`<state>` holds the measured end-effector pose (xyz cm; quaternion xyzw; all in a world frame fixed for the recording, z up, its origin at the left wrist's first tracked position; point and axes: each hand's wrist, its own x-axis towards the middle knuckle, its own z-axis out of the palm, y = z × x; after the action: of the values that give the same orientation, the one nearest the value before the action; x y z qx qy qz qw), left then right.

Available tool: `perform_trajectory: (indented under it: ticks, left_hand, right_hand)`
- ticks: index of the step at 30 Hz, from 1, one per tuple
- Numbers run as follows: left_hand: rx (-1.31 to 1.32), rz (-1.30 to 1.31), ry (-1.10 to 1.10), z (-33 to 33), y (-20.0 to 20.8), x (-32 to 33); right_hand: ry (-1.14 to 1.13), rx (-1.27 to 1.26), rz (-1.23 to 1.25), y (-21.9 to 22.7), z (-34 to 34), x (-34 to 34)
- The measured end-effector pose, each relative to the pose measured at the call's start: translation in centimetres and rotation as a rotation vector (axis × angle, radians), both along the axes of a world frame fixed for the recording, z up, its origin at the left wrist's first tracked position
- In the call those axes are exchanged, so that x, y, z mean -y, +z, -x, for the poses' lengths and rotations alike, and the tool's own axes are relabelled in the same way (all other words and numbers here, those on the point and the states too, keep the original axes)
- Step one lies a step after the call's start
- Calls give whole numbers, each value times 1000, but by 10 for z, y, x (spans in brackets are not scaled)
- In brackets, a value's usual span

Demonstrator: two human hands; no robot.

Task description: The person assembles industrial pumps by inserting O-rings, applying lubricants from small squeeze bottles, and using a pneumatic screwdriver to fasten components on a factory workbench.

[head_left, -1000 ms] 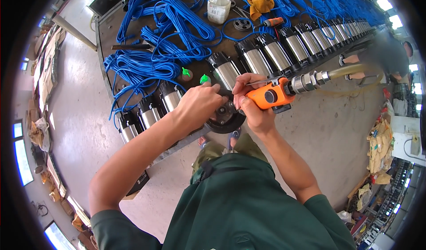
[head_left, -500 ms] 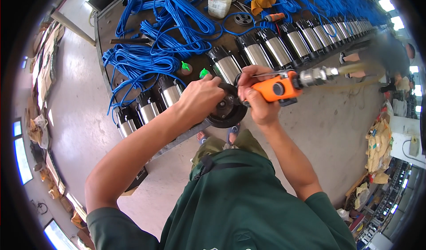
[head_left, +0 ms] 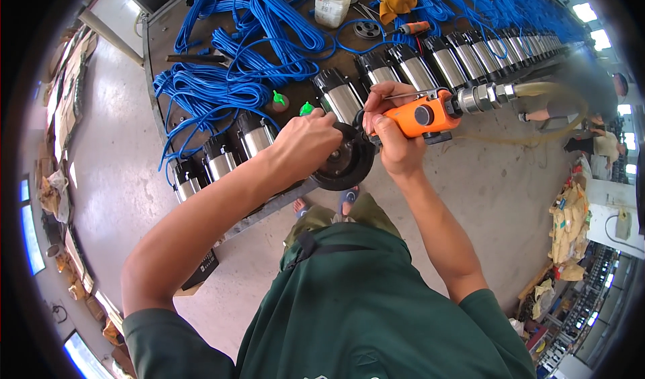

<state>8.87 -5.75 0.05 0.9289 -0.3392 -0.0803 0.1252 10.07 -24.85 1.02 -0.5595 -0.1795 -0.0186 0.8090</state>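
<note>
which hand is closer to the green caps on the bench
Left. The left hand rests on the black round end cap, right beside the green caps; the right hand grips the orange power tool farther right.

Clear plastic bottle (head_left: pixel 332 4) with a yellowish cap and pale label stands upright at the counter's (head_left: pixel 161 39) far edge among blue cable coils. A dark box (head_left: pixel 201 269) sits on the floor beside the counter's near end. Flattened brown cardboard (head_left: pixel 66 100) lies along the far-left floor. Yellowish bags (head_left: pixel 571 228) are piled at the right. Label details too small to tell.
</note>
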Motion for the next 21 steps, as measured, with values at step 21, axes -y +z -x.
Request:
perform_trajectory:
  ticks: [21]
  left_hand:
    - [-98, -108, -73, -10, 4, 2]
  right_hand:
    - [54, -34, 12, -3, 0, -2]
